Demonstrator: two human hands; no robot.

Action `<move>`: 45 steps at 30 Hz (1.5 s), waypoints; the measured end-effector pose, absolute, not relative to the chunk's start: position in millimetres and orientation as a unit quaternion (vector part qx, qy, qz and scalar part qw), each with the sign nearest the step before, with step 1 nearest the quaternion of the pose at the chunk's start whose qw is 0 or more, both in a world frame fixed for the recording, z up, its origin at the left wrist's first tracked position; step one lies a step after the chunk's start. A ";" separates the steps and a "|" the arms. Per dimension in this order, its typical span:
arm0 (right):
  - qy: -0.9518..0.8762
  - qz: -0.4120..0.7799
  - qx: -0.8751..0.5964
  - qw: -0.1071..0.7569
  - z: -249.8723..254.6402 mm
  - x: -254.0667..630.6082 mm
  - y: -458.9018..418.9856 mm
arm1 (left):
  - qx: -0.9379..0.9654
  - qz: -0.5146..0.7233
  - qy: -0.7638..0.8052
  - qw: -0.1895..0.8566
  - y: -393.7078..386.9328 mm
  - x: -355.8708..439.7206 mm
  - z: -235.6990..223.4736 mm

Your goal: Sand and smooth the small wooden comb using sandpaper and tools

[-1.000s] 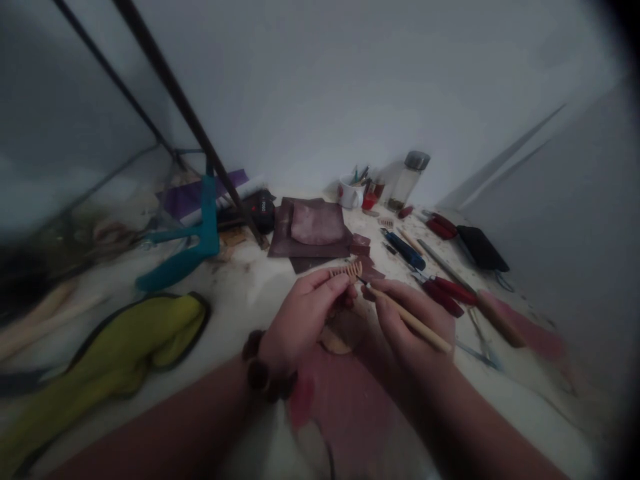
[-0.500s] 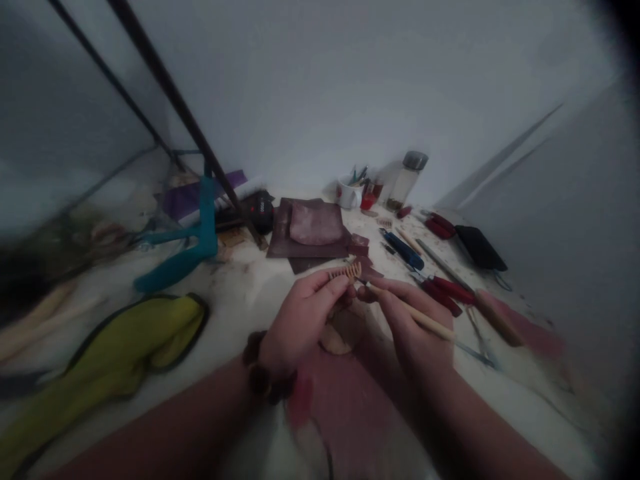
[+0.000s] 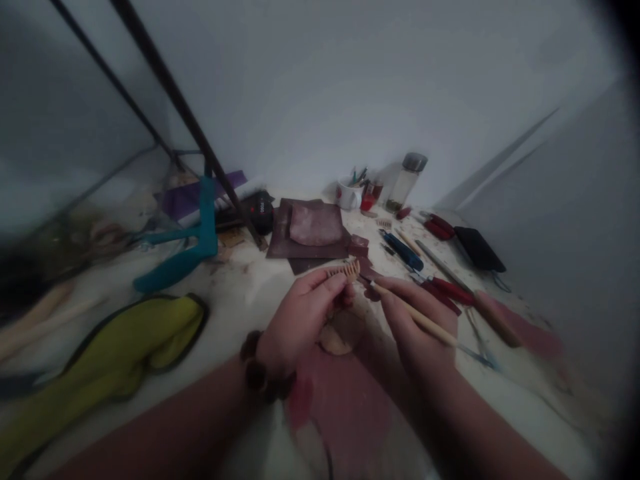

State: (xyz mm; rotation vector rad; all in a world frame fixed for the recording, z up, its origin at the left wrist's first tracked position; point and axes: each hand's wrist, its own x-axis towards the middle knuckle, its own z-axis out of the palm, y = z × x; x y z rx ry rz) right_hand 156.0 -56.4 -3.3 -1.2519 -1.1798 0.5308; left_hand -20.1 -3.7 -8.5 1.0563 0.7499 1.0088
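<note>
Between the thumb and fingers of my left hand (image 3: 307, 313) is a small tan comb-like piece (image 3: 350, 270), its teeth pointing up and away. My right hand (image 3: 423, 320) grips a slim wooden-handled tool (image 3: 417, 316) like a pencil. The tool's thin dark tip points at the comb-like piece, with a small gap between them; its pale bluish rear end sticks out behind the hand. Beneath both hands lie a round tan piece (image 3: 336, 341) and a reddish board (image 3: 345, 393). My left fingertips are partly hidden behind the thumb.
Brown sheets (image 3: 280, 230) with a mauve pad (image 3: 316, 225) lie ahead. Rightward are a blue cutter (image 3: 403, 250), red-handled pliers (image 3: 453, 291), a file (image 3: 445, 267) and a black phone-like object (image 3: 479, 249). A mug (image 3: 349, 195) and bottle (image 3: 405, 183) stand behind. Leftward are a teal frame (image 3: 206, 220) and yellow-green cloth (image 3: 135, 340).
My right hand has shifted slightly right, drawing the tool's tip back from the comb-like piece. My left hand has moved a little left, still holding the piece.
</note>
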 end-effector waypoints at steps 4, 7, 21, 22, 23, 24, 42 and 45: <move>-0.564 0.201 -0.550 0.582 -6.0 159.1 -58.6 | 0.467 0.454 0.333 0.682 -3.1 -19.8 -8.6; -0.618 0.159 -0.521 0.566 -7.9 160.9 -57.9 | 0.467 0.459 0.339 0.675 -3.3 -19.4 -10.7; -0.642 0.128 -0.487 0.578 -7.0 160.1 -56.9 | 0.486 0.460 0.385 0.636 -5.6 -19.7 -17.8; -0.619 0.155 -0.502 0.584 -6.4 158.0 -57.6 | 0.483 0.460 0.380 0.641 -5.4 -19.3 -17.7; -0.593 0.177 -0.515 0.593 -5.8 155.8 -58.1 | 0.477 0.460 0.373 0.649 -5.1 -18.7 -17.6; -0.566 0.197 -0.528 0.602 -5.4 154.0 -58.1 | 0.471 0.460 0.364 0.659 -4.7 -18.1 -17.6; -0.643 0.135 -0.503 0.562 -11.0 162.4 -62.7 | 0.495 0.468 0.378 0.627 -8.1 -18.2 -10.0; -0.663 0.133 -0.476 0.562 -15.9 164.2 -60.0 | 0.516 0.472 0.390 0.599 -10.7 -17.6 -7.1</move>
